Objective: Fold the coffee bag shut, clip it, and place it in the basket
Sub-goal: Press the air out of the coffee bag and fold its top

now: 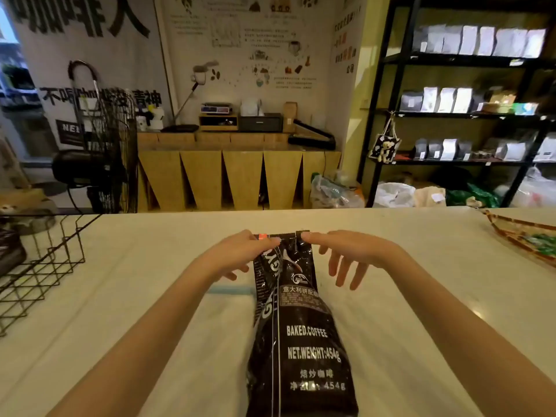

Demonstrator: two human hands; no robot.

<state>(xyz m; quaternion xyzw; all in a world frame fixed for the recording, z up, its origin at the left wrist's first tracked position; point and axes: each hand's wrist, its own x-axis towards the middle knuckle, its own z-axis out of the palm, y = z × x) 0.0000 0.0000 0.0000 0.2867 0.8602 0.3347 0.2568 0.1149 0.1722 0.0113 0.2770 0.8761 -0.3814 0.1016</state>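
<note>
On the pale desk [406, 266] the black bag [298, 332] lies lengthwise, its far top edge pinched at the corners by the left hand [237, 254] and right hand [352, 251], other fingers spread loose, with the wire basket [39, 266] far left.

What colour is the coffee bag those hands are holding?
The coffee bag is glossy black with white lettering and a small red patch at its top corner, seen in the head view.

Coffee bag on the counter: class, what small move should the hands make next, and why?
Probably roll the top edge of the coffee bag down toward the person. The left hand and right hand each pinch a top corner, the bag lies flat, and no fold shows yet.
</note>
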